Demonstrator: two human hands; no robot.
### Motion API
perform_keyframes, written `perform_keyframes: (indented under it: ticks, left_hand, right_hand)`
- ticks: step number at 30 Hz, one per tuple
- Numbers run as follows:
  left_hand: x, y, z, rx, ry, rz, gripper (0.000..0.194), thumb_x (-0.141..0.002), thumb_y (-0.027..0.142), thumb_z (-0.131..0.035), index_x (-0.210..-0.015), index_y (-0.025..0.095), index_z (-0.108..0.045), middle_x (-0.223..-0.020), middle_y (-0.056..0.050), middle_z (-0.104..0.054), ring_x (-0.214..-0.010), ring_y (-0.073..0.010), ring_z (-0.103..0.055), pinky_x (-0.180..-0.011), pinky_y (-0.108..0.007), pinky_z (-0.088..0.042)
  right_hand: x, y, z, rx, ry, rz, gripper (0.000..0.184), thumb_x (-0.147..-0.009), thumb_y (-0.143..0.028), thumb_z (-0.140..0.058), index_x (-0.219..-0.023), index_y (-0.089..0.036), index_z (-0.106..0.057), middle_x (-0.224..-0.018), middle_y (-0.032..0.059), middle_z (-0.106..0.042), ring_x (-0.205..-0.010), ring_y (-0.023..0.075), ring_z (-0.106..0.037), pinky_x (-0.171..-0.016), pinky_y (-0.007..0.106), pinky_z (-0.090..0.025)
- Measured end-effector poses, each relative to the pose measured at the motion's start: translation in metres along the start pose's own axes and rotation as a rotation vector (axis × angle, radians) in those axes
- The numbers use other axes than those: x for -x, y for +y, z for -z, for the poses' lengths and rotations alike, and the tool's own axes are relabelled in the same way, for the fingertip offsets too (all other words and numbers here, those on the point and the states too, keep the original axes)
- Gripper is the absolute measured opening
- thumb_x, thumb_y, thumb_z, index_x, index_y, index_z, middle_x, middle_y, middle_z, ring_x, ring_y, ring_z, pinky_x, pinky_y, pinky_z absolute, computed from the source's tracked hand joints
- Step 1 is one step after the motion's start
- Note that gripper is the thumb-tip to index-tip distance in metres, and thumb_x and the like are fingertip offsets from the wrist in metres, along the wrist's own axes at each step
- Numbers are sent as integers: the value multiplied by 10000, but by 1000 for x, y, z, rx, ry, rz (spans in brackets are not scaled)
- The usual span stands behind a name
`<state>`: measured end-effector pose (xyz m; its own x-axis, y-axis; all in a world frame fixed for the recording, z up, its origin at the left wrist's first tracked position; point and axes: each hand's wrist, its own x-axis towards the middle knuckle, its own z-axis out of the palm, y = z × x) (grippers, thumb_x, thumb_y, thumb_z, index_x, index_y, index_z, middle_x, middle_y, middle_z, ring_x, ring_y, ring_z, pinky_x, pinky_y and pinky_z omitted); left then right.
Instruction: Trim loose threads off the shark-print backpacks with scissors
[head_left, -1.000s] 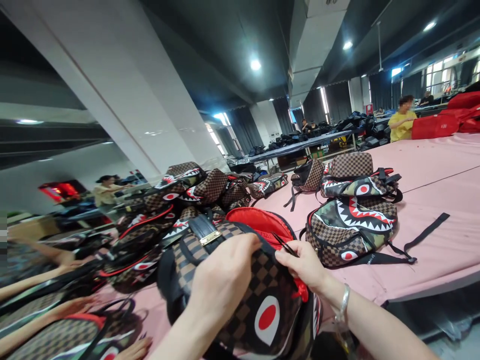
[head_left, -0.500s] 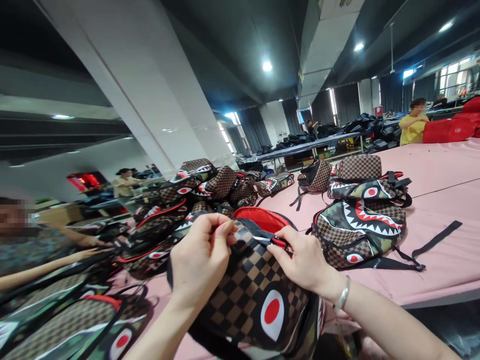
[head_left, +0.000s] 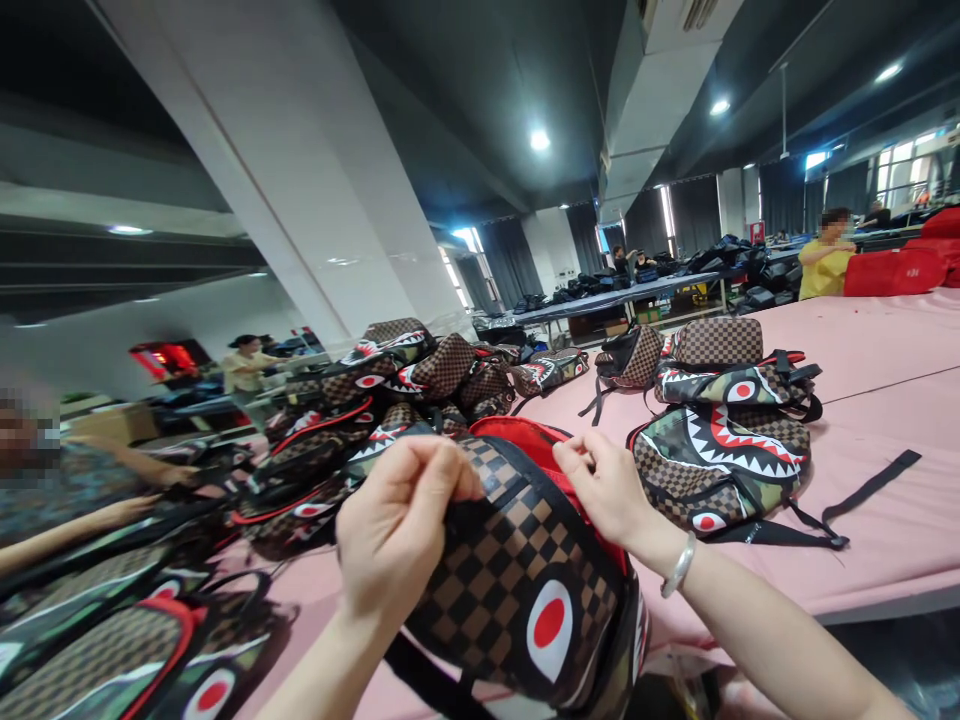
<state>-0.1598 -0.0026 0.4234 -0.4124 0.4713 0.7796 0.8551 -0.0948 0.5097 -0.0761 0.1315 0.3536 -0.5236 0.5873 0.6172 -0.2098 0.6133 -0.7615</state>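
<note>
A checkered backpack (head_left: 495, 560) with a red-and-white eye patch stands in front of me, its top open on a red lining (head_left: 517, 432). My left hand (head_left: 405, 520) is closed in a pinch at the backpack's upper left edge; whatever lies between the fingertips is too small or hidden to see. My right hand (head_left: 611, 490), with a silver bangle (head_left: 679, 566) on its wrist, is closed beside the right rim of the opening, by the red lining. The fingers hide what they hold, if anything.
Shark-mouth backpacks lie stacked on the right (head_left: 739, 450), in a heap (head_left: 442, 370) behind, and at lower left (head_left: 97, 655). A pink-covered table (head_left: 877, 400) carries them. A co-worker's arm (head_left: 90, 525) reaches in from the left. A strap (head_left: 874, 485) trails across the table.
My right hand has moved slightly up and right, off the front panel's upper edge. The silver blade and red-and-black piece at its fingers no longer show. My left hand stays nearly in place.
</note>
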Motion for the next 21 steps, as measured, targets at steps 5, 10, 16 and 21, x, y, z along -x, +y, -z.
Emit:
perform_keyframes:
  ticks: [5,10,16,21]
  left_hand:
    - [-2,-1,0,-72,-126,-20,366,-843,437,-425,-572,214,-528,-572,-6,-582,-572,-160,-558,-590,-301,-470]
    - [-4,-12,-5,-551,-181,-280,263,-837,376,-444,-846,214,-651,-835,-38,-692,-714,-179,-639,-657,-279,-484]
    - [-2,-11,-7,-912,-344,-512,308,-857,275,-368,-849,231,-672,-803,-44,-687,-667,-186,-638,-540,-258,-458]
    - [0,-8,-16,-1071,-384,-596,272,-814,156,-383,-667,190,-609,-654,-47,-618,-560,-185,-578,-478,-268,-393]
  right_hand:
    - [-1,-2,1,-197,-205,-219,221,-748,-355,-610,-842,-156,-624,-659,-23,-576,-589,113,-510,-542,207,-359]
    - [1,8,-12,-505,-296,-308,155,-701,-275,-578,-617,-145,-579,-509,-64,-433,-476,70,-359,-484,192,-286]
    - [2,10,-15,-674,-258,-332,168,-651,-300,-603,-595,-146,-567,-482,-82,-354,-462,59,-271,-468,195,-232]
    - [4,10,-14,-684,-253,-301,203,-659,-329,-597,-588,-147,-543,-502,-71,-363,-490,65,-289,-479,197,-229]
